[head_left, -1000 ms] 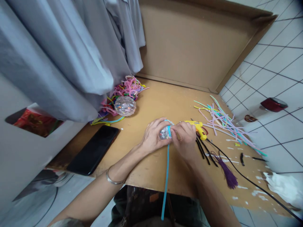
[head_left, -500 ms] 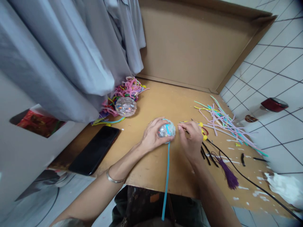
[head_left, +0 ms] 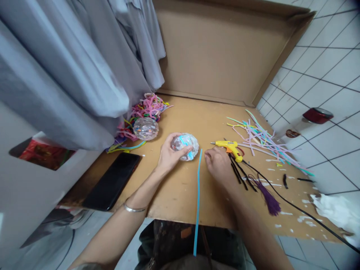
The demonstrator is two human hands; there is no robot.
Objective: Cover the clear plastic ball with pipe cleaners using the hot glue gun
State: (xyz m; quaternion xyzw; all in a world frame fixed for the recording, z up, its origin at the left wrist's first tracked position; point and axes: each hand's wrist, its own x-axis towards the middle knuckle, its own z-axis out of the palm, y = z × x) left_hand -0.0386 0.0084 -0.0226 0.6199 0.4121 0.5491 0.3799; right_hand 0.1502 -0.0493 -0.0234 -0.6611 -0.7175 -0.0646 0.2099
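My left hand [head_left: 169, 152] is closed around a clear, faceted ball [head_left: 192, 139] with light-blue strips across its surface. To its right, a long light-blue pipe cleaner [head_left: 198, 187] runs down the table and past the front edge. Its upper end lies between the ball and my right hand [head_left: 218, 164]. The right fingers are curled together just below a yellow glue gun [head_left: 231, 147]; anything between them is hidden. The gun lies on its side, nozzle pointing left, with a black cord trailing right.
A second clear ball [head_left: 146, 128] rests by a heap of coloured pipe cleaners [head_left: 150, 107]. A black phone [head_left: 114, 182] lies at left. On the right are loose pastel pipe cleaners [head_left: 257, 138], a purple tassel [head_left: 268, 197], white tissue [head_left: 332, 213] and a red-capped clear container [head_left: 317, 115].
My left hand has moved the ball left and turned it, away from the blue pipe cleaner's upper end. My right hand has lowered slightly, showing more of the glue gun. The view has shifted slightly.
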